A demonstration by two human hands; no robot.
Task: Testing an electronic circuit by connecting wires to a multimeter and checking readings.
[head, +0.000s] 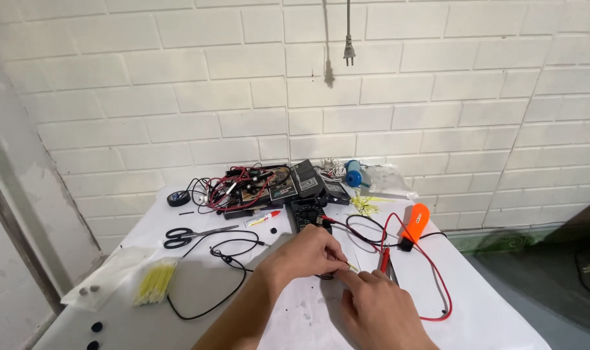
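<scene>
Two hands at table (502,324) centre. Right hand (379,308) curled, fingertips meeting left at small yellow sleeve (352,266) (hold unclear). Left hand (308,253) pinched shut on same sleeve. One red probe (384,260) just beside, 2 o'clock. One bag of yellow swabs (155,282) at 9 o'clock. One pair of black scissors (186,236) at 10. One multimeter (308,212) at 12. One orange tool (414,223) at 1.

Black-handled scissors (186,236) lie on the white table (489,311) left of centre, with a bundle of yellow cotton swabs (155,282) nearer the front edge. A roll of black tape (178,198) sits by the brick wall (146,97). An orange tool (415,222) lies to the right; a grey plug (349,50) hangs above.
</scene>
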